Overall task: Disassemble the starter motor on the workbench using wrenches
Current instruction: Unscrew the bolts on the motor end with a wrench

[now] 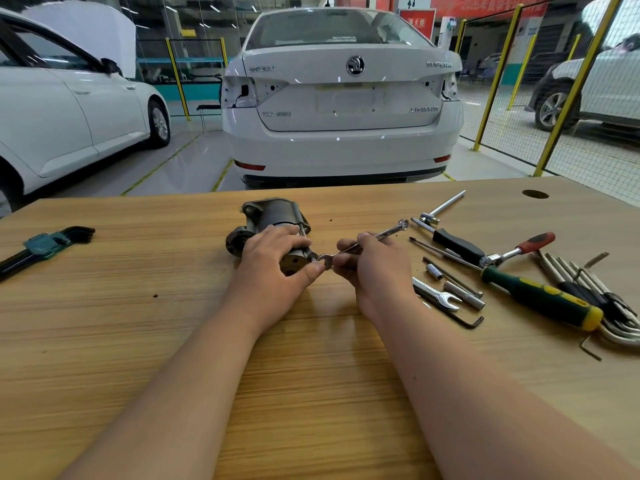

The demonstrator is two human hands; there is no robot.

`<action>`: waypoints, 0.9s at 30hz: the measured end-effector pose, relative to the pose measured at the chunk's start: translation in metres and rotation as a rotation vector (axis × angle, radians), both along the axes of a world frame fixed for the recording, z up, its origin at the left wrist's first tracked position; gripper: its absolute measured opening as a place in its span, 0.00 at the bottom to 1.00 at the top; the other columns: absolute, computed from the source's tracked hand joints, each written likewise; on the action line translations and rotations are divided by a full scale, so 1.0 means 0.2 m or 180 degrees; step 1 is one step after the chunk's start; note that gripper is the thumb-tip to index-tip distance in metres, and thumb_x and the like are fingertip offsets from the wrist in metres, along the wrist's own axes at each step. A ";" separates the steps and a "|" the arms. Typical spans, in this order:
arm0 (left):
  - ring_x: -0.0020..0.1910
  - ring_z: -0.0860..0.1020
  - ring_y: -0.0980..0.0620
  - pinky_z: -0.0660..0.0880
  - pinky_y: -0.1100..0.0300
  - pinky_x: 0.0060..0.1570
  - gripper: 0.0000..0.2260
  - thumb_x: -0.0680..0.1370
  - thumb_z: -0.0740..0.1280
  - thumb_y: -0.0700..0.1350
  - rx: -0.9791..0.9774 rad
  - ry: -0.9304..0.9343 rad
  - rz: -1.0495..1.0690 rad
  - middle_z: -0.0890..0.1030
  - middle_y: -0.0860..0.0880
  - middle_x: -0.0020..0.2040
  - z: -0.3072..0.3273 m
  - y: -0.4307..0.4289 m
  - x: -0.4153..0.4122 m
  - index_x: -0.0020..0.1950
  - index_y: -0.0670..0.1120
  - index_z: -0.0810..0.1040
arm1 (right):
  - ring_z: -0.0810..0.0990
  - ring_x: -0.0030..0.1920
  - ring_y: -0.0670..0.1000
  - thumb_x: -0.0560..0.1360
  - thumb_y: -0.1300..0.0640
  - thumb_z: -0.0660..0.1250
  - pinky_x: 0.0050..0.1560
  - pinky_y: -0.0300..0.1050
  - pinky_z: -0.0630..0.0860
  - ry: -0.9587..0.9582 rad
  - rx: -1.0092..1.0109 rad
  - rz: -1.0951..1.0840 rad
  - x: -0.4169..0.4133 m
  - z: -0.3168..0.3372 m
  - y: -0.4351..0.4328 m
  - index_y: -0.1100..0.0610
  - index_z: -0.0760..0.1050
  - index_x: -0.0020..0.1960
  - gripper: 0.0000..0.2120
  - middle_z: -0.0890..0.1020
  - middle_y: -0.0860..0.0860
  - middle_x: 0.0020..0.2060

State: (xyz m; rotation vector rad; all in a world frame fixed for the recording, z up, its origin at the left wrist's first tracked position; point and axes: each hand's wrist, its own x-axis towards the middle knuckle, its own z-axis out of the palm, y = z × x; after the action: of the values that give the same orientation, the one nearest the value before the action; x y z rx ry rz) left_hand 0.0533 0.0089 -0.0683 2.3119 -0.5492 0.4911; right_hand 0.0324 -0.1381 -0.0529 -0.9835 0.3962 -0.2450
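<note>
Starter motor [273, 213]: lying on its side mid-bench, long body running away from the camera, round end cap facing us.
Bench [138, 323]: wood-grain top carrying everything.
Left grip [273, 259]: clamped down over the near half of the motor, fingers curled across the top of the casing, thumb tucked in low at the near-right corner.
Right grip [375, 268]: just to the right of the motor, fingers curled in, pinching the shank of the combination wrench [388, 233].
Wrench position: open end in against the motor's near-right edge, right between the two grips and touching the left thumb; ring end sticks up and away to the right. Whether it is seated on a bolt head, can't tell.
Gap between grips: almost none, thumb and fingertips nearly meet at the wrench's open end.
Right of the action: a black-handled screwdriver [453, 242], a red-handled ratchet [519, 249], a green-and-yellow screwdriver [540, 299], an open-ended spanner [440, 296] and a heap of hex keys [588, 289], all near the right grip.
Far left: a folding hex key set [45, 244], well apart from the motor.
Beyond the bench: the rear of a white car [343, 98].
</note>
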 end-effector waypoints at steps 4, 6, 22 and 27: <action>0.69 0.56 0.58 0.52 0.61 0.64 0.18 0.72 0.69 0.57 -0.0035 -0.0049 0.0017 0.68 0.61 0.66 0.00 -0.01 0.00 0.60 0.55 0.75 | 0.77 0.22 0.49 0.80 0.61 0.58 0.29 0.43 0.78 -0.0019 -0.0014 -0.0045 0.00 -0.01 0.00 0.57 0.70 0.50 0.03 0.82 0.54 0.32; 0.69 0.56 0.58 0.52 0.61 0.64 0.19 0.71 0.69 0.57 -0.0032 -0.0037 0.0033 0.68 0.60 0.66 0.00 -0.01 0.00 0.61 0.56 0.75 | 0.77 0.22 0.49 0.80 0.61 0.58 0.30 0.44 0.79 -0.0055 -0.0032 -0.0045 0.01 -0.01 -0.01 0.56 0.70 0.49 0.03 0.82 0.52 0.28; 0.70 0.55 0.56 0.55 0.54 0.67 0.23 0.69 0.72 0.55 0.0091 0.0051 0.0009 0.67 0.59 0.68 0.01 0.00 -0.01 0.63 0.56 0.73 | 0.79 0.26 0.51 0.80 0.60 0.58 0.31 0.43 0.78 -0.0358 -0.0544 -0.0043 0.00 -0.01 0.01 0.55 0.71 0.50 0.04 0.82 0.49 0.29; 0.70 0.56 0.56 0.54 0.56 0.66 0.20 0.72 0.69 0.55 0.0021 0.0034 0.0003 0.67 0.59 0.68 0.01 0.00 0.00 0.62 0.56 0.74 | 0.79 0.26 0.50 0.80 0.61 0.57 0.29 0.42 0.78 -0.0381 -0.0687 -0.0110 -0.02 0.00 0.02 0.55 0.70 0.50 0.04 0.82 0.52 0.33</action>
State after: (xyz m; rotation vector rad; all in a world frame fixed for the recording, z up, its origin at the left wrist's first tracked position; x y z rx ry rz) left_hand 0.0526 0.0083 -0.0670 2.3197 -0.5454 0.4780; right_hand 0.0286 -0.1334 -0.0531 -1.1679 0.2811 -0.3819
